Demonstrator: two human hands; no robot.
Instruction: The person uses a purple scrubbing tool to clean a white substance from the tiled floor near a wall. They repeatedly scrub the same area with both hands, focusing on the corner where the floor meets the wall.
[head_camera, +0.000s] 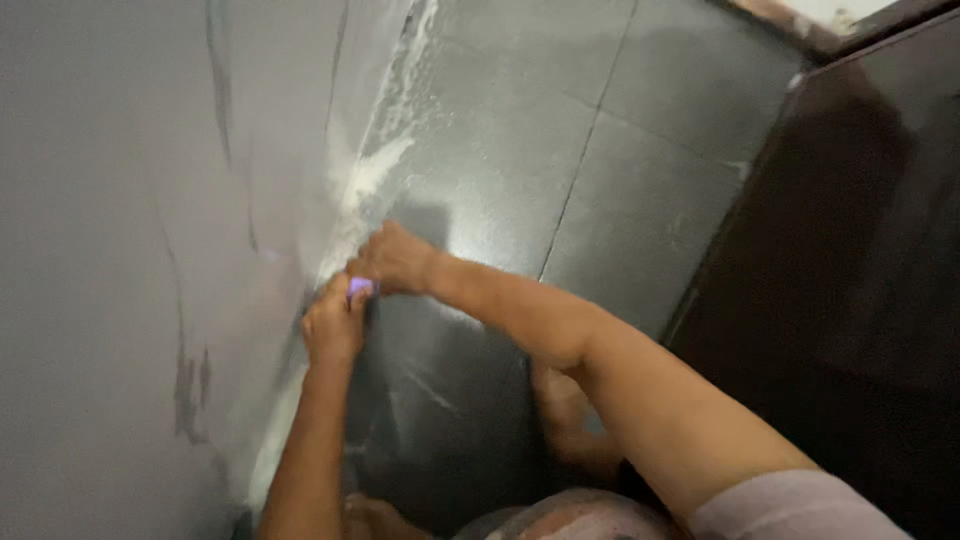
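Note:
Both my hands meet low at the seam where a grey marbled wall (120, 250) joins a dark tiled floor (560, 150). My left hand (333, 325) is closed around a small purple object (360, 287); only its tip shows, so its kind is unclear. My right hand (396, 258) is closed too, pressed against the purple object from above and right. White foamy residue (375, 165) runs along the seam beyond my hands.
A dark brown panel or door (860, 260) stands at the right. My bare foot (565, 410) rests on the wet, shiny floor below my right forearm. Grout lines cross the tiles.

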